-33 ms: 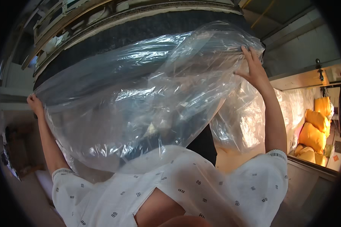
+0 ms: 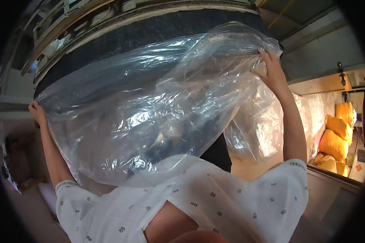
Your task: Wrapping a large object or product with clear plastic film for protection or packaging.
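A large sheet of clear plastic film (image 2: 121, 109) stretches between my hands, wrinkled and shiny, its lower edge hanging in front of my shirt. My left hand (image 2: 37, 112) is closed on its left corner, the fingers pinched together. At the film's right end lies my right hand (image 2: 271, 73), fingers spread along the film and thumb apart from them. Behind the film runs a long dark panel or cloth-covered piece (image 2: 162, 26), partly covered by it. Whether the film is one layer or a bag I cannot tell.
More clear film (image 2: 263, 129) hangs or lies to the right, under my right arm. Beyond it are several yellow-orange bundles (image 2: 334, 143) and a wooden board (image 2: 320, 84). Wooden framework (image 2: 65, 36) stands along the far left.
My right thumb has drawn slightly nearer the fingers, at the film. The film's folds have shifted a little. My left hand keeps its hold on the corner.
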`<move>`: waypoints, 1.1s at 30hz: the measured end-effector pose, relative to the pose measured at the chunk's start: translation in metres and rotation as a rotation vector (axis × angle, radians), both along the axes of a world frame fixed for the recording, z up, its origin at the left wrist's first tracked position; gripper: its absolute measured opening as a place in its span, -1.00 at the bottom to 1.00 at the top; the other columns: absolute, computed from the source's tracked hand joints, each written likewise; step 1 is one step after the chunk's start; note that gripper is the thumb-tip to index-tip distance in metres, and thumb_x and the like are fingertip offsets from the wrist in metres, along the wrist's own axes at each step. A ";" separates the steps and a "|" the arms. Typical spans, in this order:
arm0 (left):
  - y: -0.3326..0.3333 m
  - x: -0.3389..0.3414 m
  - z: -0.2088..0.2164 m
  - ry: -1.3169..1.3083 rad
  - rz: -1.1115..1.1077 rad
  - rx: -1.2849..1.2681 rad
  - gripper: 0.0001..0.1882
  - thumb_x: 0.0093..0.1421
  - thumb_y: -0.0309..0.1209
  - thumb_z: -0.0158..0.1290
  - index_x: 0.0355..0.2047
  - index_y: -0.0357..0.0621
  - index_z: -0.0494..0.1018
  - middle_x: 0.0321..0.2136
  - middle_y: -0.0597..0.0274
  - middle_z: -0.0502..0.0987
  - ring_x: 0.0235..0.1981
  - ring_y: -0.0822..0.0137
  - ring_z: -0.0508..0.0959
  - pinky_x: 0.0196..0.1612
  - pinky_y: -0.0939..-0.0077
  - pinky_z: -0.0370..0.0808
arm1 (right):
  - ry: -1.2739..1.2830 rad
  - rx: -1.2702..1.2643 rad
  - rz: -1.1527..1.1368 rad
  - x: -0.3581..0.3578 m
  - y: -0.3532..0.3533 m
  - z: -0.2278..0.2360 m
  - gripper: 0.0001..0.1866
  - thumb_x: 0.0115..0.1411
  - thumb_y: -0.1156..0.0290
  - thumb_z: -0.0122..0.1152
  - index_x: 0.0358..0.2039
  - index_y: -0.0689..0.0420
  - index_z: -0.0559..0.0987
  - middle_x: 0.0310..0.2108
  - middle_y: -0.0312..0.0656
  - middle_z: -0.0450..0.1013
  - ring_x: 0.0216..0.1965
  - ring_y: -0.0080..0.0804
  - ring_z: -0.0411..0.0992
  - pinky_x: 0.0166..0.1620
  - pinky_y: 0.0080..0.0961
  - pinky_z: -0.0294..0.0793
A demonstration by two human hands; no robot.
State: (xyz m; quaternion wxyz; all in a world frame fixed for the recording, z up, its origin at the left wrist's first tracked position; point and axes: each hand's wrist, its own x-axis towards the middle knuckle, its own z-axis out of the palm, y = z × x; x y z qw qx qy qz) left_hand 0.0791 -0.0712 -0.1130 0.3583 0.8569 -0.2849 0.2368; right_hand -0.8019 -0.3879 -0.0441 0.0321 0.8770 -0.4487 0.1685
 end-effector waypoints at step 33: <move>-0.035 -0.081 0.028 -0.085 -0.313 0.128 -0.68 0.23 -0.26 -0.08 -0.18 -0.28 0.38 -0.29 0.07 0.48 -0.24 0.21 0.48 -0.11 0.46 0.35 | -0.612 0.382 -0.182 -0.033 0.085 -0.078 -0.88 0.22 0.41 0.00 -0.34 0.19 0.44 -0.48 -0.25 0.35 -0.44 -0.53 0.29 -0.28 -0.62 0.29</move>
